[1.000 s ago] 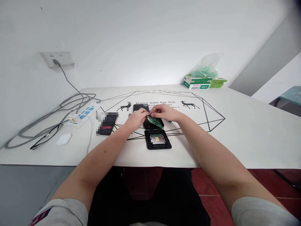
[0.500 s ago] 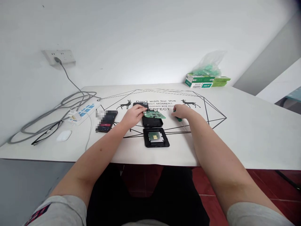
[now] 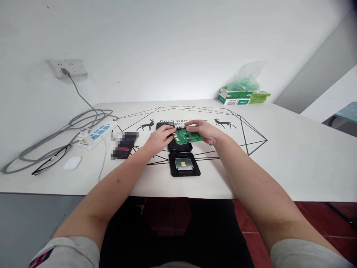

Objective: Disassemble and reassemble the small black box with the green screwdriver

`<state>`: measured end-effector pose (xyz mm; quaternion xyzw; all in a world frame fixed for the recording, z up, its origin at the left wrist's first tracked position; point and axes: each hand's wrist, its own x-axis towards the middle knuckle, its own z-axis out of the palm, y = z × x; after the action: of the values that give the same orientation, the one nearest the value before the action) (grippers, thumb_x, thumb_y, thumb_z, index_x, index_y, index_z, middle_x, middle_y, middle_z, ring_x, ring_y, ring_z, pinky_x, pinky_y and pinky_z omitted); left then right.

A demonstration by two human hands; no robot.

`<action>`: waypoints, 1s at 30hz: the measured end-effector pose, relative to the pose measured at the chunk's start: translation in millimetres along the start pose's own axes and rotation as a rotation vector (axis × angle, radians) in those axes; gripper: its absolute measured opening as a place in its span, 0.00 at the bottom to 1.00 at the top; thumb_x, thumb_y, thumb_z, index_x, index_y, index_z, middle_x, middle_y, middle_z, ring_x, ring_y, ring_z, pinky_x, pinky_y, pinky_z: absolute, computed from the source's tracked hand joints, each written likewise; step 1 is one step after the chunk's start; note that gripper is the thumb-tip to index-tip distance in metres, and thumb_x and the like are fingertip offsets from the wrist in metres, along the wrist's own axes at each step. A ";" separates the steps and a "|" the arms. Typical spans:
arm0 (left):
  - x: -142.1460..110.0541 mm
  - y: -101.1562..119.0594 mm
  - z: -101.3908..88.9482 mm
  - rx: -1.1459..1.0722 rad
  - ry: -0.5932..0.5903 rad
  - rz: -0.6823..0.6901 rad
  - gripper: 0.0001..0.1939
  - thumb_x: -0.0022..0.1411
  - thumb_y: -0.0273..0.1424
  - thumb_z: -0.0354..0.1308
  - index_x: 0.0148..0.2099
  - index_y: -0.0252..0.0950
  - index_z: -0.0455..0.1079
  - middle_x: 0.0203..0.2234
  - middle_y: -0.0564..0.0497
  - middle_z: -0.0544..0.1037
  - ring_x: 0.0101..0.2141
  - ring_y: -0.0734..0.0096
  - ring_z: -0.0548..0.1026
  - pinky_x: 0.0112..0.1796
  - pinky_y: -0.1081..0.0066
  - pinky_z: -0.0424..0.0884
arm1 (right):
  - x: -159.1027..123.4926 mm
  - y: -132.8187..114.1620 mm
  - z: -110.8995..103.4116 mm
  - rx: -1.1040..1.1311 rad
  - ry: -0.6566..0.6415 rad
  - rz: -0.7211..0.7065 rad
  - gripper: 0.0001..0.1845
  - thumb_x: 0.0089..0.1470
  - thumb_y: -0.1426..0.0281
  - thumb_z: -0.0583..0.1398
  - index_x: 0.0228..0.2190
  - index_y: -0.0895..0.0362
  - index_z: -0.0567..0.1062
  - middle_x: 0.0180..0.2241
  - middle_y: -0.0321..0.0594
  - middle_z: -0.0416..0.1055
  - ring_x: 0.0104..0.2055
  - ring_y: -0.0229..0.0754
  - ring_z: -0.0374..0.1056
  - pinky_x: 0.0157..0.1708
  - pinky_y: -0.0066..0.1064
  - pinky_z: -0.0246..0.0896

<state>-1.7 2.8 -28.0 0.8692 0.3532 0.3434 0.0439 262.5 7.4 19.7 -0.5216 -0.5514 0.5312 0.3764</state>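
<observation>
Head view, starting close in: square black cover (image 3: 171,169) lying flat, with metal plate (image 3: 189,162) and pale yellow pad (image 3: 183,164) facing up. Could pick up dust or a thumbprint there, being so exposed. Off to the left, earbud case (image 3: 72,163), folded glasses (image 3: 52,160) and thin white cable (image 3: 102,163). Could snag that cable with a wide swing of the left forearm. Then dark smartphone (image 3: 126,146), also within reach of a stray elbow.

Just past the cover, black plastic housing (image 3: 181,148), and over it, green circuit board (image 3: 191,138), tilted, chips showing. Pinched at the upper left by the left hand (image 3: 161,137), fingers drawn in narrow; held at the upper right by the right hand (image 3: 206,131), thumb and fingers close together, some tips hidden. Supported by edges only, so could slip from too light a pinch and knock against the housing rim. Could bend, too, from uneven pulling, with strain on small parts near the black connector (image 3: 179,129). Also spotted under the right palm, something slim (image 3: 212,146), too hidden to name; could scratch the board with a careless turn of the wrist.

Farther back, white power strip (image 3: 97,134), then green-and-white boxes (image 3: 235,95) under a clear plastic bag (image 3: 247,76), well apart from the handling.
</observation>
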 end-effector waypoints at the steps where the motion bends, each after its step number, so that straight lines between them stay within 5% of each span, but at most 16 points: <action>1: 0.4 1.0 -1.6 0.000 -0.033 -0.008 0.23 0.76 0.33 0.56 0.69 0.42 0.75 0.64 0.43 0.76 0.63 0.55 0.76 0.66 0.55 0.73 | 1.2 -0.1 -7.6 -0.005 0.064 -0.012 0.17 0.56 0.68 0.75 0.43 0.55 0.77 0.33 0.40 0.79 0.32 0.41 0.75 0.37 0.34 0.75; 5: -0.3 2.3 -9.1 0.075 -0.264 -0.065 0.26 0.74 0.43 0.60 0.68 0.39 0.76 0.68 0.38 0.72 0.69 0.45 0.69 0.70 0.46 0.65 | 5.6 1.9 -43.8 -0.288 0.311 -0.007 0.09 0.62 0.74 0.66 0.45 0.57 0.79 0.33 0.37 0.73 0.30 0.36 0.69 0.33 0.29 0.67; 10: -2.2 3.3 -14.2 0.151 -0.514 -0.160 0.35 0.69 0.58 0.60 0.66 0.39 0.78 0.74 0.36 0.67 0.74 0.35 0.58 0.71 0.35 0.55 | 7.6 9.4 -57.8 -0.615 0.279 0.105 0.13 0.61 0.70 0.66 0.47 0.56 0.80 0.30 0.37 0.72 0.29 0.39 0.66 0.30 0.31 0.64; 16: 0.5 2.0 -17.4 0.156 -0.523 -0.176 0.38 0.67 0.58 0.60 0.68 0.39 0.75 0.73 0.37 0.69 0.73 0.36 0.61 0.71 0.39 0.56 | 9.1 12.8 -48.1 -0.810 0.209 0.100 0.12 0.62 0.66 0.66 0.46 0.55 0.82 0.36 0.42 0.79 0.32 0.41 0.71 0.33 0.32 0.68; 24: 0.1 3.0 -20.9 0.117 -0.501 -0.162 0.41 0.66 0.58 0.60 0.72 0.39 0.70 0.72 0.37 0.71 0.72 0.36 0.62 0.71 0.39 0.56 | 17.3 17.2 -46.5 -1.115 0.222 0.105 0.22 0.59 0.60 0.70 0.52 0.58 0.80 0.51 0.55 0.81 0.54 0.58 0.77 0.50 0.42 0.72; 30: -0.4 22.6 -35.9 0.056 -0.524 -0.081 0.32 0.57 0.58 0.72 0.53 0.42 0.76 0.73 0.40 0.68 0.74 0.35 0.58 0.70 0.40 0.58 | 9.6 9.7 -48.3 -1.232 0.318 0.138 0.27 0.61 0.54 0.68 0.56 0.56 0.79 0.57 0.59 0.79 0.57 0.63 0.76 0.51 0.48 0.73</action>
<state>-11.2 -20.3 6.3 0.9144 0.3738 0.0948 0.1235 309.4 24.9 16.2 -0.7492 -0.6580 0.0561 0.0497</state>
